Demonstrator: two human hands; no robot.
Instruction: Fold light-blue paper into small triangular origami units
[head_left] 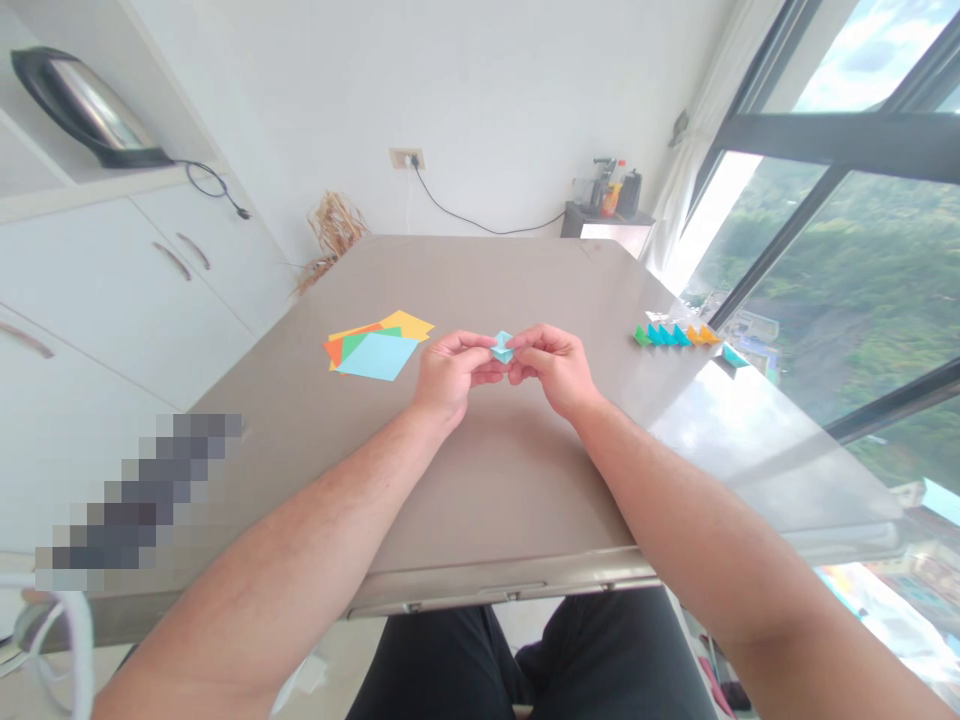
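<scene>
Since that light-blue folded paper [502, 348] is probably next to weightless, crisp along its creases but easy to crush or tear, I'd go gentle. It's between both hands over the table [517, 480], left hand [451, 376] pinching one side with thumb and fingers, right hand [556, 366] doing the same opposite. Those edges look like the best hold imo; squeezing the middle would likely crumple it.

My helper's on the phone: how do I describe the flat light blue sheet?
On the table, find the paper pile beside the left hand. The light blue sheet lies on top, at the pile's near side, the only visible blue one among yellow, orange and green.
</scene>
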